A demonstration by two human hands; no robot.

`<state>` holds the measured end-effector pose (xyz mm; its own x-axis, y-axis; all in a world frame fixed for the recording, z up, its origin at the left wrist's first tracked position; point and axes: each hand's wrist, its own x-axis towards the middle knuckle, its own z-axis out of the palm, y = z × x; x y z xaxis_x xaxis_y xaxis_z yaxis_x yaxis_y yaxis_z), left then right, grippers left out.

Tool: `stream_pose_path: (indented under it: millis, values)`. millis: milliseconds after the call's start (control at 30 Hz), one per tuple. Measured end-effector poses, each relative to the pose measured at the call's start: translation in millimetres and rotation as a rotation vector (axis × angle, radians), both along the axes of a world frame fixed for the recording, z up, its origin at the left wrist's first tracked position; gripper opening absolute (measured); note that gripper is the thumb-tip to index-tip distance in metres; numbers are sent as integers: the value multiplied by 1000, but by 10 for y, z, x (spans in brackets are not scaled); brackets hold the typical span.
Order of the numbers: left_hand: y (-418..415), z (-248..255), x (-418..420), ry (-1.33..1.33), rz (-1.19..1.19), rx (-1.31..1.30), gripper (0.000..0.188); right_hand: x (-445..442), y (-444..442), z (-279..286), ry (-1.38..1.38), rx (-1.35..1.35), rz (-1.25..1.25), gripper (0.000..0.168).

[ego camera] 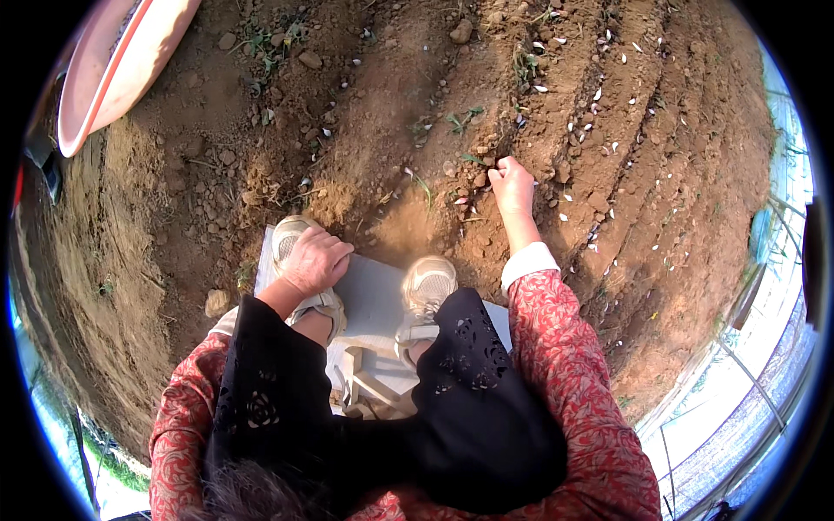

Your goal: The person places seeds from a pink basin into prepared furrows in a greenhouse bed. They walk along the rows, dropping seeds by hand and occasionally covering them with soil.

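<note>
My right hand (513,187) reaches down to the edge of a shallow furrow, its fingers bent together at the soil. Whatever the fingertips may hold is hidden. Small white and pinkish cloves, apparently garlic, lie around it, among them a pink clove (461,201) to its left and a white clove (568,197) to its right. Curled loosely, my left hand (318,260) rests over the toe of my left shoe (291,236); its palm is turned out of sight. My right shoe (430,280) stands on a grey board (371,286).
A pinkish plastic basin (124,84) stands at the upper left. Rows of cloves run along the furrows in the brown soil (704,163) on the right. Part of a wooden stool (374,384) shows between my legs. Clear plastic sheeting (736,378) borders the plot at lower right.
</note>
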<state>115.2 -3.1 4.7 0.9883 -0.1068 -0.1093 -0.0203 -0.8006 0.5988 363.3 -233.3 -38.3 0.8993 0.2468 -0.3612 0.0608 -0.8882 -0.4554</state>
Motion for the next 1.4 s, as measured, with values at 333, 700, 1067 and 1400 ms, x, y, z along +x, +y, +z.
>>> stream_pose_path:
  millis: [333,700,1067,1400]
  values:
    - [20,-17,34,-20,6,-13,9,249,148,28,63,-372,82,19]
    - [20,-36,20,-37,16,-17,8,311,-154,79,372,333,-176,15]
    - [22,-32,39,-47,25,-33,8,516,-119,28,303,441,-258,19]
    - [16,-35,53,-29,20,-34,8,618,-77,103,325,422,-335,16]
